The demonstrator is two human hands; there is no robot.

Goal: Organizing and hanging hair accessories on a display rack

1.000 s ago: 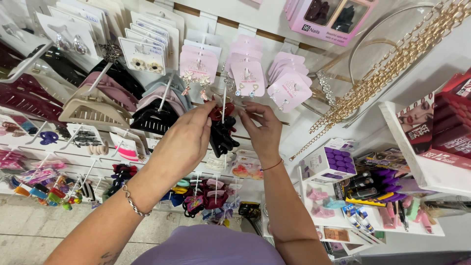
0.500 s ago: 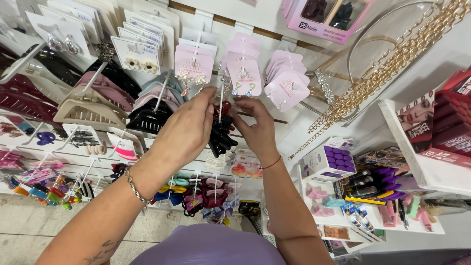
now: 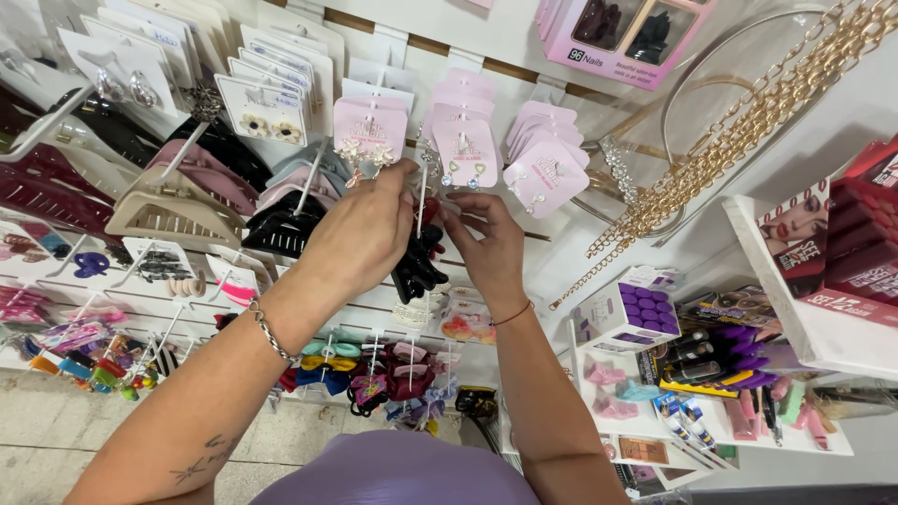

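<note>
My left hand (image 3: 360,236) and my right hand (image 3: 488,248) meet at a metal display hook (image 3: 423,192) on a shop wall. Black claw hair clips (image 3: 418,266) hang on that hook just below my fingers. My left fingers pinch at the hook's tip; what they pinch is hidden. The fingers of my right hand touch the hook from the right, near the black clips. Pink cards with small earrings (image 3: 465,154) hang right above both hands.
Large claw clips (image 3: 173,215) in beige, mauve and black hang to the left. Gold chains (image 3: 739,126) drape at the upper right. A white shelf (image 3: 814,327) at right holds red boxes; a purple box (image 3: 625,318) and small cosmetics sit below. Colourful hair ties (image 3: 393,379) hang lower down.
Both hands have stayed at the hook with only small finger shifts. The view has tilted slightly.
</note>
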